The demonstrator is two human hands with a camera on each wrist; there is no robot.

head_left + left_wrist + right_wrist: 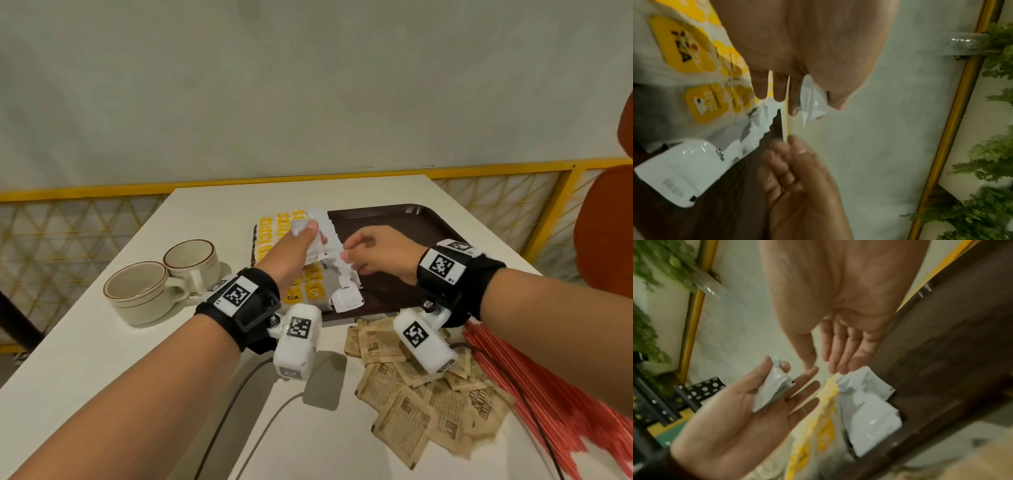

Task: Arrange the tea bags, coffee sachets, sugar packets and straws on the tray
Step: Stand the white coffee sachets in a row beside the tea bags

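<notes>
Two hands are seen over a dark brown tray (pixel 404 219) on a white table (pixel 102 359) in the head view. White coffee sachets are pinched in the left hand (pixel 294 250), while the right hand (pixel 376 253) is held just beside it with fingers loosely extended. Yellow tea bags (pixel 274 229) are laid along the tray's left side, with more coffee sachets (pixel 346 298) beside them. Brown sugar packets (pixel 411 404) and red straws (pixel 548 394) are left on the table, off the tray; two cups (pixel 161 284) stand at the left.

From the left wrist, a sachet (pixel 812 99) is shown clamped between thumb and forefinger.

From the right wrist, the right hand (pixel 838 321) is shown spread, nothing held, fingertips near the sachets (pixel 865 402) on the tray.
</notes>
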